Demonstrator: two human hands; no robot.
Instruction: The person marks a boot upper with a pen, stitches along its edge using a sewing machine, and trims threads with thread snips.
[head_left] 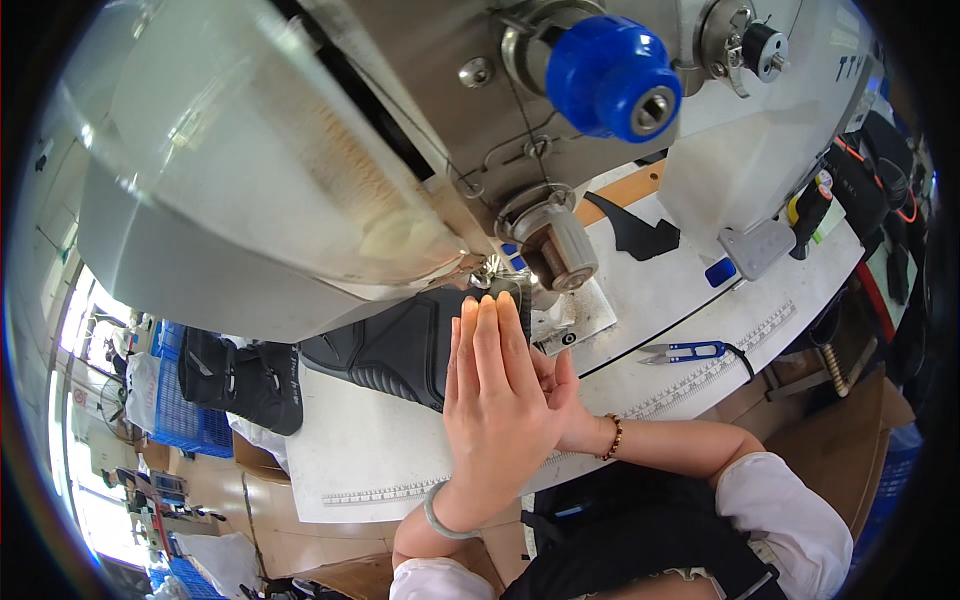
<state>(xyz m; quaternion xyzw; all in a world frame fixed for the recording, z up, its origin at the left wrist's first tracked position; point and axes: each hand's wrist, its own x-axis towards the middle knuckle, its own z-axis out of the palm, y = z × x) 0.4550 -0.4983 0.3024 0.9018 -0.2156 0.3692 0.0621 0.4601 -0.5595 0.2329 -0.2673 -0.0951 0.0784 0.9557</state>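
My left hand [500, 410] lies flat with its fingers stretched forward, pressed on a black moulded padded piece [385, 345]. Its fingertips are close to the needle area [490, 270] of a large sewing machine [300, 170]. The padded piece reaches left from under that hand across the white table [380, 450]. Partly behind the left hand is my right hand [575, 415]. The thumb shows, but most of its fingers are covered, so whether it grips anything is hidden.
Blue-handled thread snips [690, 351] rest on the table beside a printed ruler strip [700, 375]. Further back lies a flat black cut piece [635, 232]. At the left, black padded pieces [240, 375] hang over a blue crate [190, 425]. A cardboard box [845, 450] stands at the right.
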